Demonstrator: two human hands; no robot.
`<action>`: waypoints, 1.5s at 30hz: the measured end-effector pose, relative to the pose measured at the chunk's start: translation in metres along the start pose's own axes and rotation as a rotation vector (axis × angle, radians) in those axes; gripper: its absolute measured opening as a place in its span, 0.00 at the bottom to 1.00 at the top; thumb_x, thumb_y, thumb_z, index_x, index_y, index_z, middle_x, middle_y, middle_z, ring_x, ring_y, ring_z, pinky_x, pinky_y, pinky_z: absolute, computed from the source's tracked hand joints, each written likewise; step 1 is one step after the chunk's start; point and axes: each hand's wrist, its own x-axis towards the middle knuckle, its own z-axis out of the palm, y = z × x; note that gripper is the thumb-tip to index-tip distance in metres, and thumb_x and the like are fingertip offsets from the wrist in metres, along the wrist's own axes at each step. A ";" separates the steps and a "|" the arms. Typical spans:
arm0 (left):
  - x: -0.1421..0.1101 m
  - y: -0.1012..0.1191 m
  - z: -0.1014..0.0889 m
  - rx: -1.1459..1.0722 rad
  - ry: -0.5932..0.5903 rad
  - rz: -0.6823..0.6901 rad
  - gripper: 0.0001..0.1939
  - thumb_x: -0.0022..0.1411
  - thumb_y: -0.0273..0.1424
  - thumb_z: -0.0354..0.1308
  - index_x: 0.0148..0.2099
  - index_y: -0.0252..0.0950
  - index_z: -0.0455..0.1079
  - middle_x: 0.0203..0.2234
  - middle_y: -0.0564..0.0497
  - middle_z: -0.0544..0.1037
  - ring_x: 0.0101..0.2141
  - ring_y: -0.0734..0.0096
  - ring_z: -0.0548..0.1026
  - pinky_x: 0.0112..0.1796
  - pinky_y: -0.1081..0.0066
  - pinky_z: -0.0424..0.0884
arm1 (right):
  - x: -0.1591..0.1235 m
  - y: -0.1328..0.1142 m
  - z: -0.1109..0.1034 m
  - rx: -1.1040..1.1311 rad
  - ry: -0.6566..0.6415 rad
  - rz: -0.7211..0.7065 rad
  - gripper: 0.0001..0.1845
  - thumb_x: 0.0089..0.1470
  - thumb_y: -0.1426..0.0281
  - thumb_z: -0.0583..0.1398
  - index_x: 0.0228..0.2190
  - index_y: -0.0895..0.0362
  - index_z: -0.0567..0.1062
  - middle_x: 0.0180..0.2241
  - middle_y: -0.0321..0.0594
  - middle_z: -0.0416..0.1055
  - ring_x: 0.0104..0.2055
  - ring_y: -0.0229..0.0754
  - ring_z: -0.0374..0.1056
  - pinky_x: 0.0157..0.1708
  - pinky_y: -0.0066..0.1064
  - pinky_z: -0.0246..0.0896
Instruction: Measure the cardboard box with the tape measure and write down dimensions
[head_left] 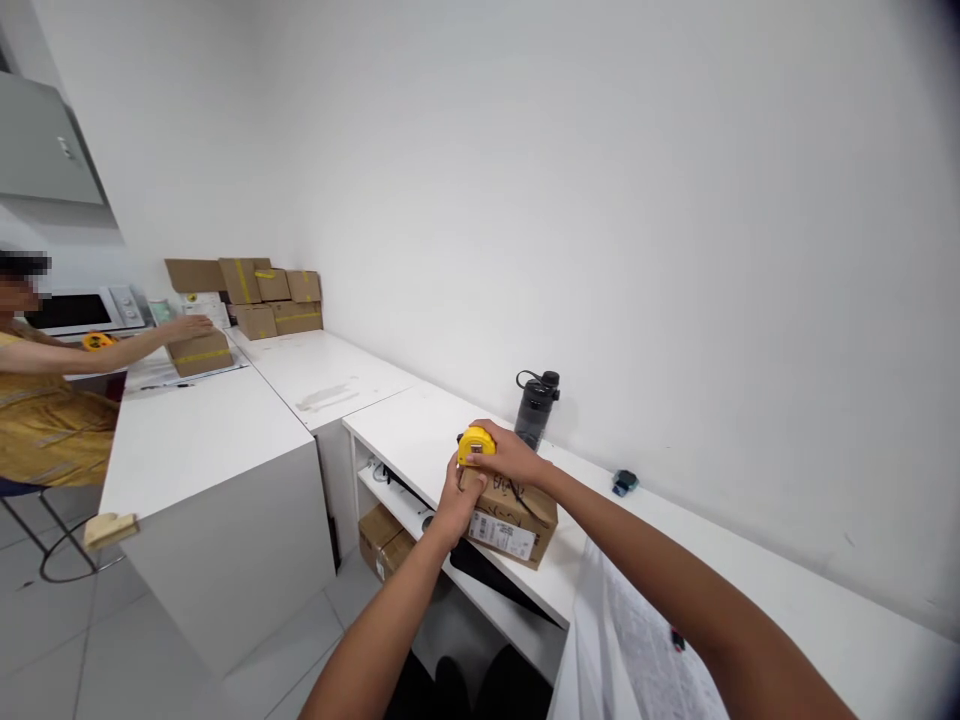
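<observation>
A yellow tape measure (477,443) is in my right hand (516,456), its fingers wrapped round the case just above the far left corner of a brown cardboard box (541,512). My left hand (454,508) grips the left end of this box, thumb on the top edge and fingers along the side, close under the tape measure. Whether any blade is pulled out cannot be made out. The box lies on a white shelf table (409,435), with dark handwriting on its top and a printed label on the side facing me.
Behind the box stands a dark water bottle (535,408); a small dark object (624,481) lies by the wall. Another carton (384,540) is below. To the left, a person (52,410) touches a box (201,354) near stacked cartons (259,320).
</observation>
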 end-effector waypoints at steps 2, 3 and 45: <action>0.000 0.000 0.001 0.019 -0.010 0.036 0.35 0.58 0.39 0.60 0.65 0.41 0.54 0.56 0.44 0.69 0.54 0.60 0.70 0.53 0.62 0.64 | -0.002 0.001 0.002 -0.065 -0.026 -0.041 0.27 0.50 0.60 0.62 0.51 0.52 0.65 0.46 0.40 0.70 0.46 0.45 0.67 0.47 0.38 0.61; 0.000 0.000 0.002 0.031 0.000 0.042 0.34 0.58 0.39 0.60 0.64 0.41 0.55 0.57 0.44 0.69 0.55 0.60 0.69 0.54 0.62 0.63 | -0.004 0.002 0.002 -0.095 -0.028 -0.049 0.28 0.51 0.60 0.62 0.52 0.52 0.65 0.48 0.42 0.69 0.47 0.46 0.67 0.48 0.38 0.60; -0.002 0.011 0.009 0.152 0.108 -0.023 0.30 0.58 0.38 0.60 0.61 0.37 0.62 0.58 0.44 0.67 0.56 0.59 0.67 0.56 0.63 0.62 | -0.135 0.039 -0.076 -0.329 0.085 0.283 0.26 0.55 0.55 0.56 0.54 0.47 0.63 0.52 0.42 0.69 0.48 0.49 0.70 0.43 0.40 0.66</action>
